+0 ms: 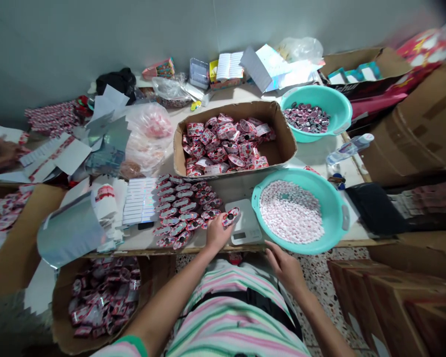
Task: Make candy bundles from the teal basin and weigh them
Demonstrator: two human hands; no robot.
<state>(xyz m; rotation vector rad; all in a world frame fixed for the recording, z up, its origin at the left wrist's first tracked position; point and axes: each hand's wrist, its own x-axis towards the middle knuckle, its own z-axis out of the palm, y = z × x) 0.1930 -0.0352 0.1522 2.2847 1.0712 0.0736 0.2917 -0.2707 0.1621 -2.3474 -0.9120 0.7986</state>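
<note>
My left hand grips a small printed oval box, red and white with a dark round spot on top. It is held at the left side of a white kitchen scale on the table. Rows of similar oval boxes stand just to the left of that hand. My right hand is at the table's front edge, fingers loosely stretched out, holding nothing. Beyond it, a turquoise basin holds many small white and pinkish pieces, too small to name.
A cardboard box of printed boxes stands behind the rows. Another turquoise basin holds dark oval pieces. A plastic bottle lies at right. Lower left is an open carton. A co-worker's hand shows at far left.
</note>
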